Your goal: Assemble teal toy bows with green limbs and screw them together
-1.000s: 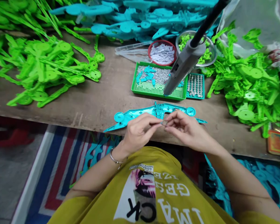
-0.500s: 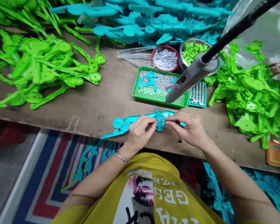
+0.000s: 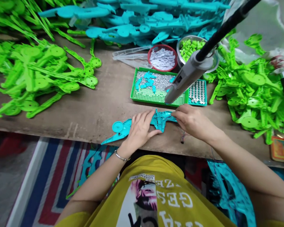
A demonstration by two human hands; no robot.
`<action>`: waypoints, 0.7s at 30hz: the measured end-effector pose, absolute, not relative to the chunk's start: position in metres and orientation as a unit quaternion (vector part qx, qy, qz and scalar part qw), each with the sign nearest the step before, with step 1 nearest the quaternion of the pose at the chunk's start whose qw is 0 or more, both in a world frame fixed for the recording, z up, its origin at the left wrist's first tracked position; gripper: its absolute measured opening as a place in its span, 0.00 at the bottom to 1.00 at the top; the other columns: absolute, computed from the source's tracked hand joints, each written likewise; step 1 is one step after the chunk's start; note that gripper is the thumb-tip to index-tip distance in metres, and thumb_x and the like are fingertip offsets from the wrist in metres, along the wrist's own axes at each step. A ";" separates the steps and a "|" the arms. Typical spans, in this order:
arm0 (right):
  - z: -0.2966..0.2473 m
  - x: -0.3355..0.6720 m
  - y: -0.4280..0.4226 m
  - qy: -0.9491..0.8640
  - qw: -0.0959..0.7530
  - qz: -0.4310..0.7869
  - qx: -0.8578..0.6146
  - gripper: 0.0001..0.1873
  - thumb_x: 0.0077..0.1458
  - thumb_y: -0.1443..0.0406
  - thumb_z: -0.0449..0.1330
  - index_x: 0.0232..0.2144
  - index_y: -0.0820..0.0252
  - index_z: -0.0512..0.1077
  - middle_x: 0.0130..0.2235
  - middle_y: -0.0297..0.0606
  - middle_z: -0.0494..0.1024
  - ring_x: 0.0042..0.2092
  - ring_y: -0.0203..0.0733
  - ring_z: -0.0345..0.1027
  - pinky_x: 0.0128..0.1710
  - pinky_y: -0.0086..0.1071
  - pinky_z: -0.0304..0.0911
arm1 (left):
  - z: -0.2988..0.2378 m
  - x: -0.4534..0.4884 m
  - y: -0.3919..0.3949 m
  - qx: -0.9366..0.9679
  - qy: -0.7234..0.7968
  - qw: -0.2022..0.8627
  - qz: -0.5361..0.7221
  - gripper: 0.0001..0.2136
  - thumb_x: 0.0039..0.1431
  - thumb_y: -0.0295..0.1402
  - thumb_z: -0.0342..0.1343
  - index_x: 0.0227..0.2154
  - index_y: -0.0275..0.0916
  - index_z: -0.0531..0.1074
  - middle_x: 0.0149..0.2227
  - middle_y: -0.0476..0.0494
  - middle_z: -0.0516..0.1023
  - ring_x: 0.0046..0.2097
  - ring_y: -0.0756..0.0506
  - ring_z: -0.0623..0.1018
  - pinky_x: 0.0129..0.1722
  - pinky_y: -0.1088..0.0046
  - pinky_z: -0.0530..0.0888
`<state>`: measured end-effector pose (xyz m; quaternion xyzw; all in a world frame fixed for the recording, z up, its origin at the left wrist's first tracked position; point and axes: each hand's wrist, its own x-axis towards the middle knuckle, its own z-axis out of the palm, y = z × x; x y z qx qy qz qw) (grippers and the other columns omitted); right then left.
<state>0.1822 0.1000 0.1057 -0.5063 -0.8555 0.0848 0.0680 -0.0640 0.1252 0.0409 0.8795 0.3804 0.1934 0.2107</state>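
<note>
A turquoise plastic toy-like shell half [image 3: 123, 128], with a round disc and a pointed left end, lies across the front of the table, its ribbed hollow side up. My left hand [image 3: 142, 127] grips its middle, fingers over the far side and thumb at the near edge. Over the shell's right part, my right hand [image 3: 190, 121] is closed in a pinch on what looks like a thin wire, mostly hidden by the fingers. Below that hand, thin wires lead to a small dark cylindrical piece [image 3: 182, 141] on the table.
A green tray [image 3: 132, 94] holds small metal bits and turquoise pieces; beside it is a tray of silvery discs [image 3: 197, 91]. Behind stand a red basket [image 3: 149, 58] and a metal bowl [image 3: 179, 52]. A grey-tipped tool [image 3: 186, 77] hangs above. Green parts [image 3: 38, 75] are piled at both sides.
My left hand has gone from a pinch at the ribbed middle to lying over the shell. My right hand has shifted right along it, uncovering more of the ribbed part.
</note>
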 end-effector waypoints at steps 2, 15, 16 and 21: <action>0.105 0.178 0.102 -0.861 0.054 0.086 -0.498 0.14 0.66 0.71 0.51 0.38 0.63 0.78 0.34 0.46 0.76 0.38 0.45 0.67 0.36 0.36 0.61 | 0.040 -0.064 0.126 0.881 0.376 0.219 0.185 0.37 0.58 0.48 0.64 0.66 0.38 0.59 0.61 0.30 0.73 0.60 0.33 0.72 0.56 0.53 0.67; 0.059 0.185 0.095 -0.757 0.229 0.230 -0.568 0.10 0.60 0.70 0.60 0.37 0.60 0.82 0.37 0.40 0.84 0.38 0.43 0.78 0.40 0.35 0.70 | 0.040 -0.066 0.133 0.895 0.347 0.229 0.161 0.41 0.53 0.48 0.69 0.65 0.37 0.61 0.59 0.32 0.75 0.56 0.33 0.74 0.52 0.56 0.67; 0.058 0.184 0.095 -0.753 0.233 0.239 -0.567 0.10 0.59 0.70 0.60 0.37 0.60 0.82 0.37 0.40 0.85 0.38 0.43 0.78 0.41 0.35 0.70 | 0.041 -0.067 0.135 0.898 0.338 0.232 0.158 0.40 0.54 0.47 0.68 0.65 0.37 0.61 0.59 0.32 0.75 0.56 0.33 0.74 0.53 0.56 0.67; 0.059 0.180 0.089 -0.730 0.246 0.260 -0.582 0.09 0.60 0.68 0.60 0.37 0.58 0.81 0.37 0.38 0.85 0.38 0.42 0.78 0.40 0.35 0.69 | 0.049 -0.070 0.145 0.909 0.296 0.246 0.159 0.38 0.54 0.45 0.68 0.64 0.38 0.61 0.61 0.32 0.73 0.59 0.33 0.73 0.59 0.52 0.64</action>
